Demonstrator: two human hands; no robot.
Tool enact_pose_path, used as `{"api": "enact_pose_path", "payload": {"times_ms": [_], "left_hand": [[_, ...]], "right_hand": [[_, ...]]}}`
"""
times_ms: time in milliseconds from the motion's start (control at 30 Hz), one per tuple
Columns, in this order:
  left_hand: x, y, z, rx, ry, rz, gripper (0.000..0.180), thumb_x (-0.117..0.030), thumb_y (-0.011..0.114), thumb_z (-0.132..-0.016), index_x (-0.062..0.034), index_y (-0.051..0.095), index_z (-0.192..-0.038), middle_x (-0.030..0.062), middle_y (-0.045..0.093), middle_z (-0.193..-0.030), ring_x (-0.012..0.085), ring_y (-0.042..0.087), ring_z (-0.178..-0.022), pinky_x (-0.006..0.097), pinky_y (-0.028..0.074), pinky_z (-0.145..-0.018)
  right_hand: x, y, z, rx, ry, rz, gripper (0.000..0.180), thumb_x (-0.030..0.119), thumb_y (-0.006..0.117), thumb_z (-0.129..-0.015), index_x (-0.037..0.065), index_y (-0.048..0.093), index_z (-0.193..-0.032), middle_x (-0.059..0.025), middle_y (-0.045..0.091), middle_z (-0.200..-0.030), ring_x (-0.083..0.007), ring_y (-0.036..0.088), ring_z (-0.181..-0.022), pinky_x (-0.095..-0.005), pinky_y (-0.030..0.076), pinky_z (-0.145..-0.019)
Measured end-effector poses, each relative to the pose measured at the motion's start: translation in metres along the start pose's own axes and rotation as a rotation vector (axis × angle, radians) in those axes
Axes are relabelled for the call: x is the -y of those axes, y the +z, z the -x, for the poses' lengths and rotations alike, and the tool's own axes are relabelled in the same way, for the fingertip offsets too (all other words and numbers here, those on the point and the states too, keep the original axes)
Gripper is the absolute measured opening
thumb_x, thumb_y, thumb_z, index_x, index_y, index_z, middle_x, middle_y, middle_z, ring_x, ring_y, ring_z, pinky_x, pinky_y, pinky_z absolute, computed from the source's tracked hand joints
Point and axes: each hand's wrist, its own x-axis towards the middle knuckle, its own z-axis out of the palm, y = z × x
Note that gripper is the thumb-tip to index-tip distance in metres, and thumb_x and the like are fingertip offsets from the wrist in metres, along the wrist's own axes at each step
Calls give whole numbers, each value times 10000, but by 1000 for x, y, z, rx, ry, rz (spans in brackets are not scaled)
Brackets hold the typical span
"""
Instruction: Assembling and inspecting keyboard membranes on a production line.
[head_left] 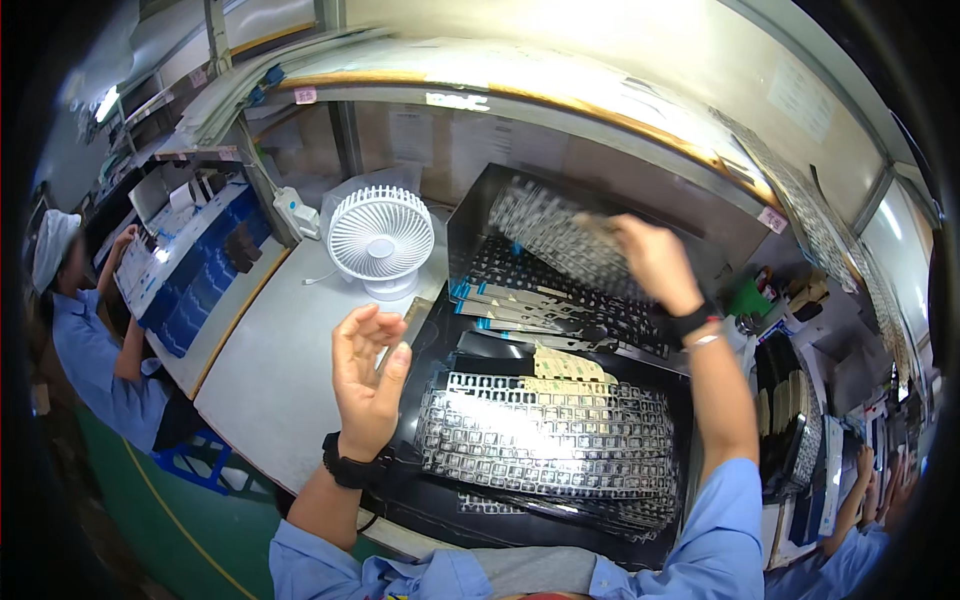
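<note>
My right hand (650, 262) is raised at the back of the bench, gripping a thin perforated keyboard sheet (550, 235) that tilts up over a leaning row of similar sheets (540, 305) with blue tabs. My left hand (367, 375) hovers open, fingers spread, above the left edge of a black tray (440, 500). A shiny stack of perforated keyboard sheets (545, 445) lies flat in front of me, between my forearms. Both wrists wear dark bands.
A small white desk fan (381, 240) stands on the grey bench (275, 370) to the left. A person in blue (95, 350) works at the left bench with blue boxes (190, 270). Another person's hands (880, 480) and stacked parts are at the right.
</note>
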Motion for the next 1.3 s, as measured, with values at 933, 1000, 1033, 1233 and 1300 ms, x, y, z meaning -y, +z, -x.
{"api": "enact_pose_path", "payload": {"times_ms": [933, 1000, 1033, 1233, 1300], "left_hand": [[30, 16, 22, 224, -775, 529, 180, -100, 486, -938, 30, 594, -999, 41, 649, -914, 60, 590, -775, 210, 475, -703], [32, 16, 24, 236, -772, 527, 186, -103, 487, -938, 33, 595, -1003, 43, 650, -919, 62, 592, -775, 208, 475, -707], [33, 16, 24, 214, -771, 516, 198, -117, 488, -940, 35, 597, -1009, 46, 651, -923, 64, 593, -787, 211, 476, -710], [22, 16, 14, 98, -889, 710, 248, -182, 508, -940, 36, 608, -1005, 53, 650, -938, 62, 583, -852, 221, 462, -774], [30, 13, 20, 178, -746, 490, 243, -177, 509, -941, 35, 607, -1009, 48, 647, -929, 50, 568, -819, 209, 451, -751]], "right_hand": [[61, 28, 39, 996, 178, -1087, 213, 207, 677, -833, 7, 654, -899, 34, 599, -725, -20, 484, -646, -194, 410, -586], [67, 35, 38, 958, 184, -1072, 208, 217, 677, -834, 12, 646, -859, 41, 582, -708, -19, 475, -640, -196, 404, -576], [68, 38, 38, 917, 191, -1055, 212, 226, 676, -836, 18, 638, -820, 49, 565, -690, -18, 467, -635, -199, 398, -566], [70, 46, 41, 868, 118, -1024, 234, 232, 686, -826, 29, 603, -745, 62, 506, -625, -21, 430, -586, -202, 376, -538], [74, 47, 42, 852, 101, -1052, 234, 233, 690, -822, 27, 608, -745, 60, 507, -615, -22, 431, -578, -202, 376, -534]]}}
